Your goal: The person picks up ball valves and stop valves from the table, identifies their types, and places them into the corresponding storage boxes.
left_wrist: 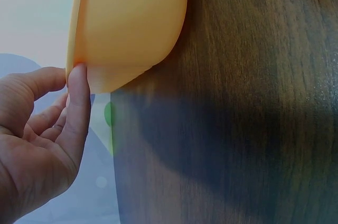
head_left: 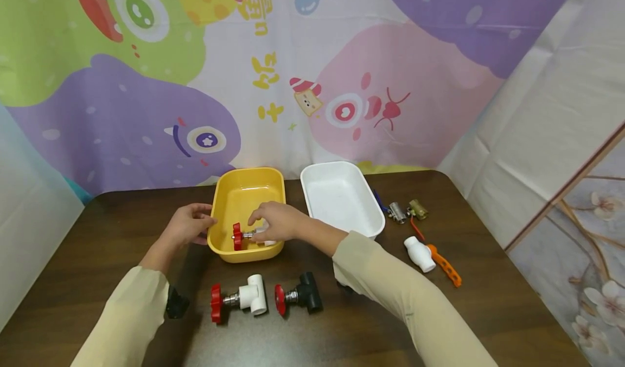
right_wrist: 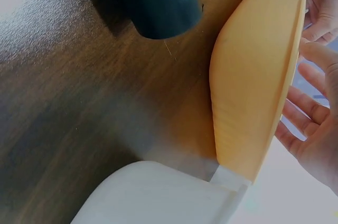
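My left hand [head_left: 189,225] pinches the left rim of the yellow tray [head_left: 246,255], thumb and finger on either side of it in the left wrist view. Inside that tray lies a valve with a red handwheel [head_left: 237,236] and a white body. Over the tray's right side is my right hand [head_left: 279,221], its fingers spread around the valve's white end. In the right wrist view those fingers [right_wrist: 309,110] look loose, while the tray wall hides the valve. In front of the tray lie a white valve [head_left: 251,296] and a black valve [head_left: 307,292], each with a red handwheel.
A white tray [head_left: 342,193] stands right of the yellow one. Beyond it are two small metal valves [head_left: 397,213], one with a blue lever, one with a red lever. A white ball valve [head_left: 420,254] with an orange handle lies nearer. A printed curtain [head_left: 293,139] hangs behind the table.
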Demonstrator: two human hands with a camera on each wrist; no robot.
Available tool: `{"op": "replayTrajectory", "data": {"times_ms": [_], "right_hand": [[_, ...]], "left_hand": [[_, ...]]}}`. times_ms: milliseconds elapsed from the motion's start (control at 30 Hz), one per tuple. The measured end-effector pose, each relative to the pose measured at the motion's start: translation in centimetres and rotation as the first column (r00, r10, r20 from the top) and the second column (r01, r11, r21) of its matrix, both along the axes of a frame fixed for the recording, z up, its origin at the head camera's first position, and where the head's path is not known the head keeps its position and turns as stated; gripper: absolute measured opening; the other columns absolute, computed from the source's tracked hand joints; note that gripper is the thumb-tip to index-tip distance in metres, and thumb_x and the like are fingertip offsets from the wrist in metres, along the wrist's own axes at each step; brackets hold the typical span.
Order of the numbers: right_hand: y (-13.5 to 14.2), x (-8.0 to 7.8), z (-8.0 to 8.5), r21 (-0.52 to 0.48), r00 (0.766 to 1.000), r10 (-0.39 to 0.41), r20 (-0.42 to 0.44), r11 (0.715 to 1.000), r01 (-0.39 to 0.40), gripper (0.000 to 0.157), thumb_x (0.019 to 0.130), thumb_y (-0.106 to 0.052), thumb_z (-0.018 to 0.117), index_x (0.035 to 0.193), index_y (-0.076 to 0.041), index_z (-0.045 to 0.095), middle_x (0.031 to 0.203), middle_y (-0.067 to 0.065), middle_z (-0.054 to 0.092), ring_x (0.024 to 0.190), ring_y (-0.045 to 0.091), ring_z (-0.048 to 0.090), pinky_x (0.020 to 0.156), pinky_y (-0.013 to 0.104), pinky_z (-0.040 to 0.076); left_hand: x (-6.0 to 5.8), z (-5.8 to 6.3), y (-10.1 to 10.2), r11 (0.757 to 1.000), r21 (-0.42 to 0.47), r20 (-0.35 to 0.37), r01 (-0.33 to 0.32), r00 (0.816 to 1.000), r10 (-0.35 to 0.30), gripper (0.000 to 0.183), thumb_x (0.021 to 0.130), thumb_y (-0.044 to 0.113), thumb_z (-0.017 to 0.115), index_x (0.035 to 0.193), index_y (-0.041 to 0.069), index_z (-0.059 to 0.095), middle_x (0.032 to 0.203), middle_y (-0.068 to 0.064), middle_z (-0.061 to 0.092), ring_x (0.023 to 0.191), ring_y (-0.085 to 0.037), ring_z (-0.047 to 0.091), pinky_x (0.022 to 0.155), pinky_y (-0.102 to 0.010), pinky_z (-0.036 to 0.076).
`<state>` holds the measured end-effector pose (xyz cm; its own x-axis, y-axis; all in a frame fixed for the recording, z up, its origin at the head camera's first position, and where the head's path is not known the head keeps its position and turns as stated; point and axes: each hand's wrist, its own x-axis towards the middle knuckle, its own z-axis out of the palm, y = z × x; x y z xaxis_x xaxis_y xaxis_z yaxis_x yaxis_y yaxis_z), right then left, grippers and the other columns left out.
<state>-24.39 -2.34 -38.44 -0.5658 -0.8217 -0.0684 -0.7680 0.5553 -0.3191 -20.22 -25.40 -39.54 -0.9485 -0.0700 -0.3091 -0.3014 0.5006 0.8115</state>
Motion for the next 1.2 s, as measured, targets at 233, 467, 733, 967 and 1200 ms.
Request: {"op": "replayTrajectory", "data": {"times_ms": [233, 467, 733, 967, 1200], "right_hand": [[0.8, 0.4, 0.6, -0.048, 1.000, -0.010, 0.014, 0.999, 0.011, 0.035, 0.086, -0.037, 0.064, 0.113, -0.014, 0.067, 0.114, 0.003, 0.064, 0.108, 0.017, 0.057, 0.092, 0.025, 0.047], [1.7, 0.5, 1.1, -0.069, 0.999, -0.030, 0.032, 0.997, 0.032, 0.038, 0.088, -0.039, 0.062, 0.115, -0.013, 0.066, 0.114, 0.003, 0.063, 0.106, 0.017, 0.057, 0.092, 0.026, 0.047], [2.8, 0.9, 1.6, -0.114, 0.999, -0.019, 0.046, 0.993, 0.024, 0.037, 0.087, -0.036, 0.063, 0.114, -0.010, 0.066, 0.114, 0.007, 0.063, 0.103, 0.021, 0.058, 0.090, 0.029, 0.048], [3.5, 1.2, 1.9, -0.119, 0.997, -0.037, 0.069, 0.992, 0.046, 0.037, 0.085, -0.034, 0.066, 0.114, -0.010, 0.066, 0.115, 0.006, 0.063, 0.108, 0.021, 0.057, 0.094, 0.027, 0.046], [4.1, 1.4, 1.9, -0.111, 0.996, -0.044, 0.073, 0.993, 0.052, 0.037, 0.085, -0.034, 0.067, 0.114, -0.011, 0.066, 0.116, 0.003, 0.063, 0.110, 0.020, 0.056, 0.095, 0.029, 0.046]], "left_hand": [[0.0, 0.0, 0.0, 1.000, -0.007, -0.004, 0.007, 1.000, -0.007, 0.052, 0.092, 0.012, 0.055, 0.136, -0.006, 0.035, 0.119, -0.028, 0.050, 0.084, -0.027, 0.062, 0.066, -0.038, 0.059], [0.0, -0.1, 0.0, 1.000, -0.008, -0.004, 0.006, 1.000, -0.006, 0.053, 0.092, 0.013, 0.056, 0.136, -0.006, 0.035, 0.119, -0.029, 0.049, 0.086, -0.029, 0.063, 0.066, -0.038, 0.059], [0.0, -0.1, 0.0, 1.000, -0.013, -0.004, 0.008, 1.000, -0.008, 0.053, 0.092, 0.013, 0.056, 0.137, -0.006, 0.035, 0.119, -0.029, 0.050, 0.083, -0.027, 0.063, 0.066, -0.037, 0.060], [0.0, 0.0, 0.1, 1.000, -0.014, -0.004, 0.015, 1.000, -0.015, 0.052, 0.092, 0.013, 0.056, 0.136, -0.006, 0.035, 0.119, -0.029, 0.050, 0.084, -0.028, 0.063, 0.066, -0.037, 0.060], [0.0, 0.0, 0.0, 1.000, -0.019, -0.005, 0.016, 1.000, -0.016, 0.053, 0.092, 0.012, 0.056, 0.136, -0.006, 0.035, 0.120, -0.029, 0.050, 0.079, -0.023, 0.062, 0.066, -0.037, 0.060]]}}
